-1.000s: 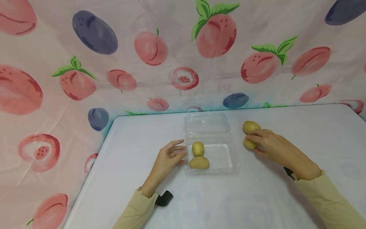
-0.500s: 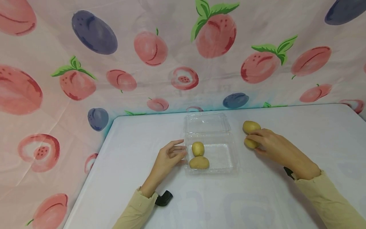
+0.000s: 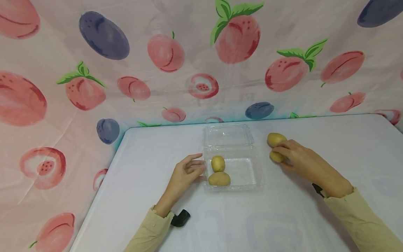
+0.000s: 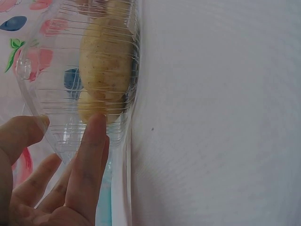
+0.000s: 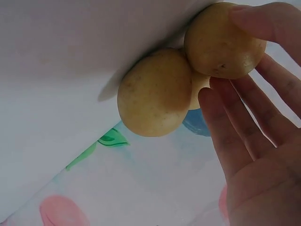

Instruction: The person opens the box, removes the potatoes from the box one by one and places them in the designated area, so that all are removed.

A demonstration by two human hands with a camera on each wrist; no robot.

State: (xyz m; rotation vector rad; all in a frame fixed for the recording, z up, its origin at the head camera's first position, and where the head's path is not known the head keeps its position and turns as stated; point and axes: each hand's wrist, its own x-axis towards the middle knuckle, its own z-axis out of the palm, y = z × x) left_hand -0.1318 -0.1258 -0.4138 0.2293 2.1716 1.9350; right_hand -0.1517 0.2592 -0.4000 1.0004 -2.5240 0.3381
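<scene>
A clear plastic clamshell box [image 3: 242, 183] lies with its lid [image 3: 228, 135] folded back. Two potatoes, one upright [image 3: 218, 163] and one lying sideways [image 3: 219, 179], sit at its left end. My left hand [image 3: 185, 171] is beside that end, fingers extended, with fingertips right at the ribbed side wall in the left wrist view. To the right of the box, my right hand [image 3: 300, 161] pinches a potato [image 5: 223, 42] between thumb and fingers. Another potato [image 3: 276, 139] lies just behind it. The right wrist view shows part of a third potato [image 5: 200, 90] between them.
The box and potatoes rest on a white-covered table [image 3: 252, 224]. A fruit-printed cloth [image 3: 189, 45] hangs behind the table's back edge and along its left side. Black wrist mounts are strapped at both sleeves, the left one [image 3: 181, 218] close to the tabletop.
My right hand's fingers have closed slightly more around the potato, which has shifted a little to the right. My left hand and the box have stayed in place.
</scene>
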